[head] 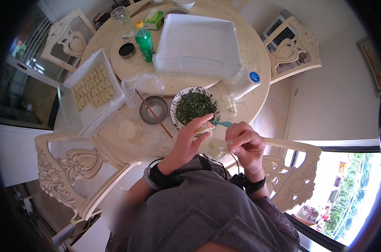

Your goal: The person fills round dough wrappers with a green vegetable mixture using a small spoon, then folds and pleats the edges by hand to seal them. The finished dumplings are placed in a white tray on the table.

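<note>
My left hand [190, 135] holds a pale dumpling wrapper [204, 129], folded in the palm, at the near edge of the filling bowl. My right hand [247, 141] pinches a crumpled pale piece [218, 148], tissue-like, just above my lap. A patterned bowl [175, 104] holds chopped green filling [195, 107]. From its right rim sticks the teal handle of a utensil [222, 123], close by my right knuckles. To the left are a stack of round wrappers [130, 129] and a metal bowl [154, 110], with a wooden stick [152, 112] lying across the latter.
At left, a white drawer-like bin [107, 67] holds rows of dumplings [94, 86]. A larger bin [198, 41] stands behind the filling bowl. A green bottle [144, 42], a glass jar [122, 23], a plastic bag [143, 85] and a wrapped roll [245, 83] surround it. Carved chairs [80, 170] flank me.
</note>
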Available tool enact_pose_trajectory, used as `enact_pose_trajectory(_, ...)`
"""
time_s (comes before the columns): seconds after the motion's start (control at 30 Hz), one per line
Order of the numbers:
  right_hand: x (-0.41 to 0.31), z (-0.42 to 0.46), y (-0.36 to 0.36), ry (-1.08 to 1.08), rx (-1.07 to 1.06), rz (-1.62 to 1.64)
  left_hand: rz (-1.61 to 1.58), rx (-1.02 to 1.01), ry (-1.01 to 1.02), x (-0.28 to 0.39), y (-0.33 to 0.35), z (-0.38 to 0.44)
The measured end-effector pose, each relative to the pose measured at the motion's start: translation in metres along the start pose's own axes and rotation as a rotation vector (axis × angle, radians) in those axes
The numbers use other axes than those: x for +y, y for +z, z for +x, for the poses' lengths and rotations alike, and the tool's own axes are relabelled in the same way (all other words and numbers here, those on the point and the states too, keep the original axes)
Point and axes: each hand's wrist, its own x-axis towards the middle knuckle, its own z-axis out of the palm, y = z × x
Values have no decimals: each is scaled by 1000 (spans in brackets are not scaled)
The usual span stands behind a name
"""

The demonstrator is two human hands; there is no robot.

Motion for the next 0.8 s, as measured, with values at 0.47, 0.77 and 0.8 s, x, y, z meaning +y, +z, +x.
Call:
enact_pose_trajectory(0.47, 31, 10, -28, 2, 31, -838, -269, 30, -66, -8, 3, -4)
enact_pose_trajectory(0.77, 36, 12, 15, -193, -41, -926, -24, 44, 8, 4, 6, -2)
enact_pose_trajectory(0.8, 37, 12, 16, -193, -39, -916, -22, 43, 16, 6, 6, -1)
